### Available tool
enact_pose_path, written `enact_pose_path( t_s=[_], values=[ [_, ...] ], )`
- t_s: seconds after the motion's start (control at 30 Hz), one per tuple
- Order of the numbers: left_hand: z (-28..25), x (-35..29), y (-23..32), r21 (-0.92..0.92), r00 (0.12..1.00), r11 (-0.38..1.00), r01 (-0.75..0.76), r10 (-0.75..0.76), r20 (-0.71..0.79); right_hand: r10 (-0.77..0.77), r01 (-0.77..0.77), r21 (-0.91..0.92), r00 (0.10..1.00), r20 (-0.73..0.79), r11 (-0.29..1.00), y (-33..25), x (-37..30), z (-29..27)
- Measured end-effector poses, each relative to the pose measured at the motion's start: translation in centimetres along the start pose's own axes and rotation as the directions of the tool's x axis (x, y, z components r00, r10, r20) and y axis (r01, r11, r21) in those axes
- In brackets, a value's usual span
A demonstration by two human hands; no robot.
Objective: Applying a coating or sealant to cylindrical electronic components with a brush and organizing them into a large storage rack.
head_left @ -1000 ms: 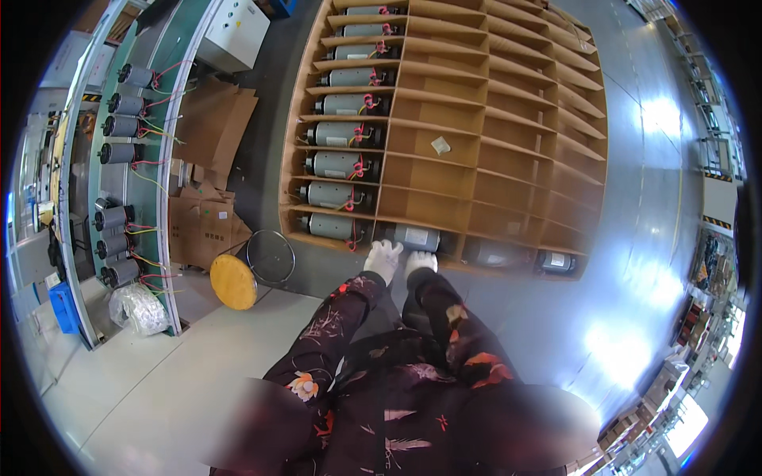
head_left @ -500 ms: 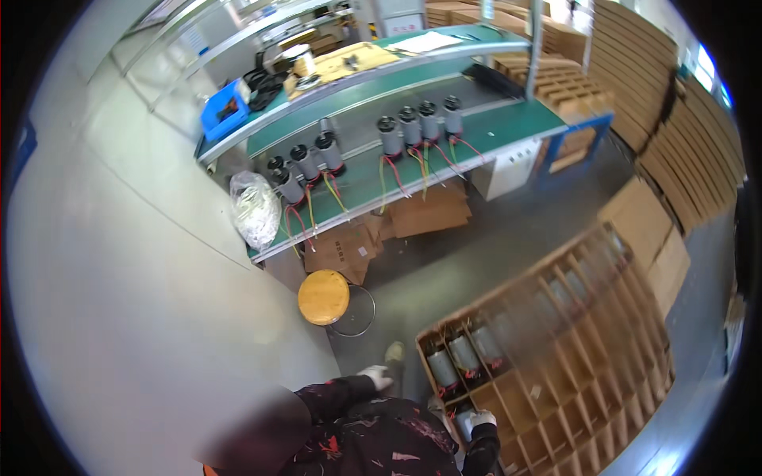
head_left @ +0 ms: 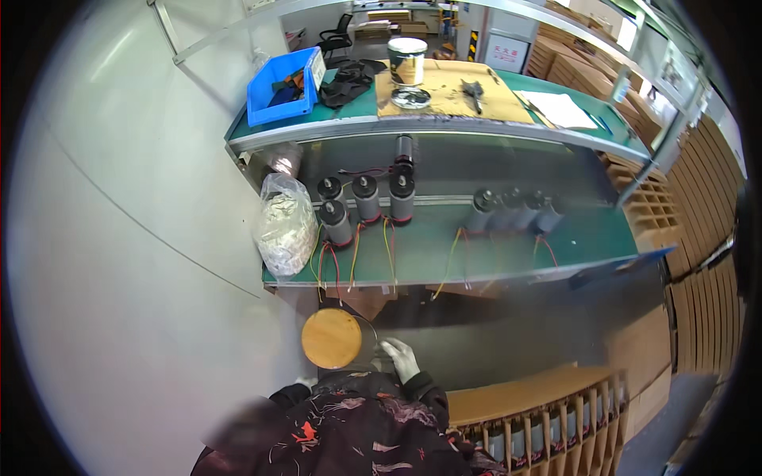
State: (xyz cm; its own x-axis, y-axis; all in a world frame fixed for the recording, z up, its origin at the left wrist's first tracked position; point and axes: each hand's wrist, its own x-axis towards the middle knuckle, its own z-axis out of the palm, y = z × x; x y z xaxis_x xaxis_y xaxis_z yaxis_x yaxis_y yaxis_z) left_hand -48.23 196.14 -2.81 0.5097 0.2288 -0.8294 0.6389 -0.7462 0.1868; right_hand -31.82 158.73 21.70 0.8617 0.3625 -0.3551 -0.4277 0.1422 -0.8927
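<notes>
My right hand point(head_left: 401, 358), in a white glove, is in front of my body beside the round wooden stool point(head_left: 331, 339). Its fingers reach forward, apart from one another, and nothing shows in them. My left hand point(head_left: 307, 382), also gloved, hangs close to my left side; its fingers are mostly hidden. Ahead, on a green workbench point(head_left: 429, 262), stand several grey electric motors point(head_left: 366, 200) with black tops and red and yellow leads. A second cluster of motors point(head_left: 481, 213) stands farther right, blurred. One more motor point(head_left: 404, 149) lies behind the left cluster.
A divided cardboard box point(head_left: 508, 397) holding several motors is at lower right. The upper shelf carries a blue bin point(head_left: 282, 89), a paint can point(head_left: 407, 62) and a cardboard sheet point(head_left: 452, 87). A stuffed plastic bag point(head_left: 284, 226) is at the bench's left end. Stacked cardboard point(head_left: 706, 230) lines the right.
The view has swung from the box toward the bench. My right hand has left the motor in the box and come in front of me. My left hand has drawn back to my side.
</notes>
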Motion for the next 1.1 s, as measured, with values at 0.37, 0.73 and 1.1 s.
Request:
enact_pose_path(
  t_s=[0.37,0.73,1.1],
  values=[
    [-24.4,10.2,51.3,-0.396,0.807,0.823,-0.407,0.121,-0.578,0.246,-0.326,0.481,0.943,0.223,0.814,-8.5,26.3,-10.8],
    [-21.4,8.2,49.1,-0.928,0.905,0.184,-0.325,0.345,-0.249,0.406,-0.454,0.826,0.861,0.308,0.335,-15.2,46.3,-10.7],
    [-36.3,8.5,35.6,-0.413,0.983,-0.897,0.157,0.183,-0.024,0.465,-0.239,0.748,0.879,-0.104,0.62,-11.5,38.1,-3.3]
  ],
)
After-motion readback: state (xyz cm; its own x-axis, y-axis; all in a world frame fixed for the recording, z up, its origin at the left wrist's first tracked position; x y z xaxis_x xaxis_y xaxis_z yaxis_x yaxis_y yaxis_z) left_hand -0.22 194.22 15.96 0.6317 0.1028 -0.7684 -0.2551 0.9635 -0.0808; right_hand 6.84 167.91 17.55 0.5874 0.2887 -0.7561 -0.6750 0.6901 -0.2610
